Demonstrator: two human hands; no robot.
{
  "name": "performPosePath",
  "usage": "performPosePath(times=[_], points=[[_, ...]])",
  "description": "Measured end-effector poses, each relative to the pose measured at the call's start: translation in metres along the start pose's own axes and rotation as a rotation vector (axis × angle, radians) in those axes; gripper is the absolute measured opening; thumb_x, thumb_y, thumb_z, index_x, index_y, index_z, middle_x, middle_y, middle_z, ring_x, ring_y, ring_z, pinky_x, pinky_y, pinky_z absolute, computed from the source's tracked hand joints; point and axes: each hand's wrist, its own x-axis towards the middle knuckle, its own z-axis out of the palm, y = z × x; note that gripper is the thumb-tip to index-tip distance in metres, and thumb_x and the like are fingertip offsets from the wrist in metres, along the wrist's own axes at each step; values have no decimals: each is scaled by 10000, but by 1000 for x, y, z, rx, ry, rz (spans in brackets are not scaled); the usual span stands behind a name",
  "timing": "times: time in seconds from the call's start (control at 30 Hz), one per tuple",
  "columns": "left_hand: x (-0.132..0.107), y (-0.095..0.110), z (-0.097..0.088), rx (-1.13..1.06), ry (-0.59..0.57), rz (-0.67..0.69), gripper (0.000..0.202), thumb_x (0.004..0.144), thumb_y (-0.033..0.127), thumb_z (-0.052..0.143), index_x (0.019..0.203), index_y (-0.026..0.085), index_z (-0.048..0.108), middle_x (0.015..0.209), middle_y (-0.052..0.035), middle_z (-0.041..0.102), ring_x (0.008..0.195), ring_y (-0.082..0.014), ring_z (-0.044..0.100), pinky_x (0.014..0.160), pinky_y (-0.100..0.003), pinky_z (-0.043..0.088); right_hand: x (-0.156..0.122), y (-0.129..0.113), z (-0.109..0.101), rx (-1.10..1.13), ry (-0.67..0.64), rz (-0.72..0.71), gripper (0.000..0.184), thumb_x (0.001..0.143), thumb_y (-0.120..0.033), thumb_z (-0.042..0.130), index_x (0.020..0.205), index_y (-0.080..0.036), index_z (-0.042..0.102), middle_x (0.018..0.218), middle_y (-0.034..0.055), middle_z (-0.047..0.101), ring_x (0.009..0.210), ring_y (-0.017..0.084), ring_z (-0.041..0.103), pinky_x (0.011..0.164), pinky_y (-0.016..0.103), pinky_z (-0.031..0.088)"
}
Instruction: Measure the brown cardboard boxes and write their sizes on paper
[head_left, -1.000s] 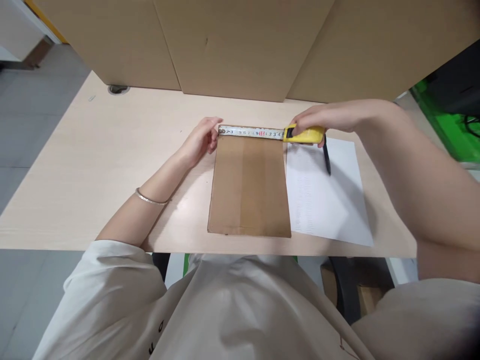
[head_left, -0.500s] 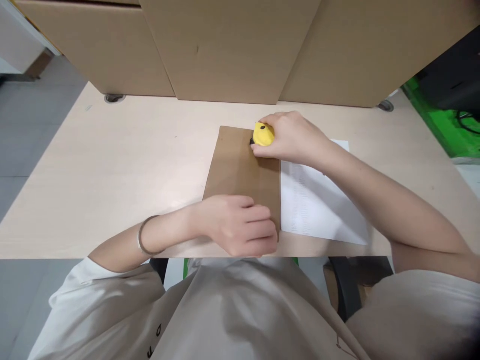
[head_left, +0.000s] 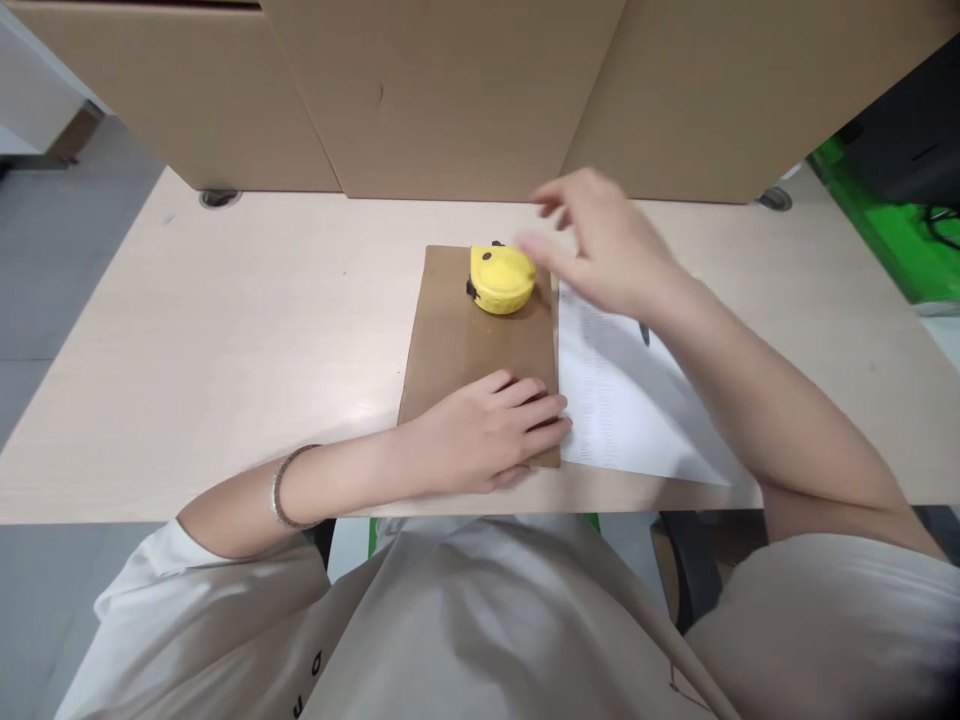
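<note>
A yellow tape measure [head_left: 502,280] with black parts rests near the far end of a brown cardboard sheet [head_left: 450,340]. My right hand [head_left: 592,240] is raised just to the right of the tape measure, fingers apart and a little blurred, with nothing in it. Across the near end of the cardboard lies my left hand [head_left: 495,430], palm down with its fingers stretched out over the sheet's right edge. Beneath my right forearm, a white printed paper [head_left: 607,400] lies right beside the cardboard. Part of a dark, thin object [head_left: 644,333] shows on the paper, mostly hidden by my arm.
Large cardboard boxes or panels [head_left: 450,100] stand along the back edge of the pale wooden table [head_left: 262,300]. Round cable holes [head_left: 220,198] sit at both back corners. Black equipment [head_left: 900,150] is on a green surface off to the right.
My right hand has let go of the tape measure, leaving it on the cardboard, and lifted away. My left hand's curled fingers have straightened and flattened on the sheet.
</note>
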Motion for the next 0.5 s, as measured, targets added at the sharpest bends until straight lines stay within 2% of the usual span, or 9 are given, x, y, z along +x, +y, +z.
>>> performPosePath(times=[0.03, 0.07, 0.1, 0.17, 0.23, 0.33, 0.4, 0.5], points=[[1, -1, -1, 11, -5, 0, 465, 1088, 420, 744, 1474, 161, 763, 1477, -119, 815, 1223, -278, 709, 949, -397, 491, -3, 15, -5, -3, 41, 103, 471, 1145, -555, 576, 1432, -190, 659, 1389, 238, 723, 1209, 381, 696, 1083, 485, 535], [2, -1, -2, 32, -1, -1, 472, 1094, 415, 736, 1489, 158, 757, 1478, -118, 818, 1222, -276, 719, 946, -399, 505, -6, 32, -8, -62, 45, 238, 397, 1148, -533, 567, 1300, -183, 675, 1256, 252, 749, 1166, 395, 699, 1056, 502, 533], [3, 1, -3, 70, 9, -5, 458, 1100, 376, 725, 1498, 152, 756, 1477, -119, 822, 1223, -274, 731, 958, -401, 519, -9, 49, -10, -133, -27, 345, 376, 1159, -533, 536, 1147, -183, 672, 1134, 265, 747, 1171, 421, 693, 1053, 529, 524], [5, 12, -3, 182, 46, -22, 393, 1108, 246, 669, 1468, 141, 787, 1472, -118, 832, 1272, -271, 751, 1043, -403, 541, -17, 79, -6, -271, -313, 544, 411, 1162, -506, 510, 905, -195, 587, 1020, 285, 716, 1203, 473, 686, 1051, 581, 511], [8, 31, 1, 265, 95, 1, 386, 1109, 143, 593, 1409, 159, 835, 1477, -103, 840, 1375, -258, 746, 1187, -396, 527, -25, 101, 3, -293, -449, 627, 450, 1125, -486, 574, 774, -213, 507, 989, 283, 714, 1167, 494, 703, 1028, 601, 516], [13, 64, 24, 176, 141, 127, 420, 1150, 192, 541, 1449, 196, 836, 1552, -67, 814, 1503, -222, 717, 1315, -350, 496, -33, 120, 17, -262, -510, 625, 435, 1094, -399, 593, 717, -222, 466, 1012, 254, 729, 1088, 464, 717, 997, 586, 527], [16, 79, 47, 65, 136, 137, 488, 1205, 363, 483, 1524, 159, 791, 1614, -87, 773, 1532, -232, 714, 1304, -343, 527, -35, 128, 22, -185, -479, 559, 404, 1096, -339, 575, 719, -216, 496, 1009, 221, 730, 1019, 401, 703, 967, 533, 527], [19, 85, 78, -20, -7, 79, 750, 1212, 605, 403, 1645, 49, 661, 1754, -169, 631, 1641, -288, 627, 1332, -373, 518, -37, 137, 24, 123, -372, 458, 376, 1119, -349, 593, 773, -207, 553, 876, 134, 681, 790, 244, 611, 799, 386, 496]])
